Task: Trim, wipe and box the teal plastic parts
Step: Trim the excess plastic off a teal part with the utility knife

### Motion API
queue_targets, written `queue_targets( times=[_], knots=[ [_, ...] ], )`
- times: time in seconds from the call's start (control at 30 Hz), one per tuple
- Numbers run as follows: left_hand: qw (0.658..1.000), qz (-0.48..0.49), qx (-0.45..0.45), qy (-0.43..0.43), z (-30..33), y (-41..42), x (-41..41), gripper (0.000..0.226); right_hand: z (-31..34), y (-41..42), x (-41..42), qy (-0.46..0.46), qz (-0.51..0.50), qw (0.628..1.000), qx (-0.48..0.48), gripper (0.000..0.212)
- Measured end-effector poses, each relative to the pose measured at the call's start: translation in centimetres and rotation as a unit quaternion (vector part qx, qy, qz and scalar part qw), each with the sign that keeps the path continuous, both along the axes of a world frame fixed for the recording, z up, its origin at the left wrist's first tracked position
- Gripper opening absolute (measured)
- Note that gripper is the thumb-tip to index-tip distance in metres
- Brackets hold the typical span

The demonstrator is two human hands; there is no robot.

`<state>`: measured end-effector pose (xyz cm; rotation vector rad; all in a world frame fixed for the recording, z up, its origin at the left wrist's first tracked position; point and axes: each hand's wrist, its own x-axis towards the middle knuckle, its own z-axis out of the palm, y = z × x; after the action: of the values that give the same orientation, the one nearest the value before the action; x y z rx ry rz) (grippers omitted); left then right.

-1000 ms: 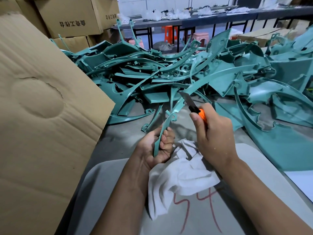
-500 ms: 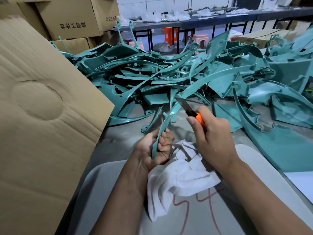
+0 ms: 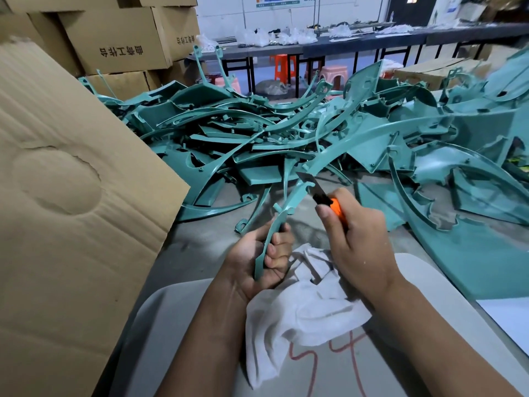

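- Clearly we are at the trimming step: nothing about the part in hand looks wiped or boxed yet, and we judge the task far from done, given the heap waiting.
- At the left of the frame a cardboard box flap (image 3: 71, 196) leans in close, walling off that side; the boxing probably happens there, so we would need to swing the part round its edge.
- Left of centre, our left hand (image 3: 257, 259) curls its fingers tightly round the lower end of a long curved teal part (image 3: 289, 204), which rises toward the centre.
- Below the hands, a white cloth (image 3: 300, 305) lies bunched on the grey board (image 3: 177, 325), ready for wiping.
- Just right of centre, our right hand (image 3: 355, 242) grips an orange utility knife (image 3: 323, 199), fingers wrapped round the handle, blade tip touching the part's edge.
- Next, we judge, the blade must run along that edge, shaving the flash, kept angled away from the holding fingers.
- Across the upper centre and right, the teal pile (image 3: 386, 144) crowds the table; open room is the grey strip between pile and board.
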<state>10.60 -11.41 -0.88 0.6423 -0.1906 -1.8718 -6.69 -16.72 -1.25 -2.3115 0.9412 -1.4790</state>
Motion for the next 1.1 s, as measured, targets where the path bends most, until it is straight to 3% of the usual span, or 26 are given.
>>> queue_targets(
  times=[0.17,0.3,0.47,0.67,0.8,0.9,0.93,1.03,1.1],
  knots=[
    [1.000,-0.028,-0.006,0.002,-0.2,0.3,0.2,0.032,0.1,0.0,-0.1,0.012,0.016,1.000,0.008,0.031],
    [0.997,-0.074,-0.032,0.004,0.0,0.7,-0.1,0.038,0.0,-0.3,-0.3,0.026,-0.064,0.997,-0.034,0.030],
    [0.996,-0.063,-0.039,-0.046,0.3,0.7,-0.3,0.055,-0.1,-0.3,-0.6,0.051,-0.160,0.984,-0.064,0.027],
    [0.997,-0.031,-0.020,-0.064,0.5,0.6,-0.8,0.021,-0.1,-0.4,-0.1,0.026,-0.079,0.996,0.009,0.028],
    [0.998,-0.036,-0.007,-0.053,0.5,0.6,-0.6,0.036,0.3,-0.2,-0.4,0.016,-0.006,1.000,0.015,0.021],
    [0.993,-0.043,0.003,-0.114,1.1,1.1,-1.2,0.016,0.5,0.0,-0.6,-0.002,0.049,0.999,0.016,0.022],
    [0.988,-0.030,0.021,-0.150,1.1,0.9,-1.3,0.017,0.5,0.0,-0.7,-0.001,0.049,0.999,0.011,0.023],
    [0.963,-0.042,0.052,-0.260,1.4,0.2,-2.0,0.051,0.2,-0.2,-0.5,0.029,0.003,1.000,0.005,0.030],
    [0.957,-0.055,0.044,-0.280,1.5,0.4,-2.1,0.046,-0.1,-0.5,-0.6,0.046,-0.028,0.998,0.014,0.034]
  ],
)
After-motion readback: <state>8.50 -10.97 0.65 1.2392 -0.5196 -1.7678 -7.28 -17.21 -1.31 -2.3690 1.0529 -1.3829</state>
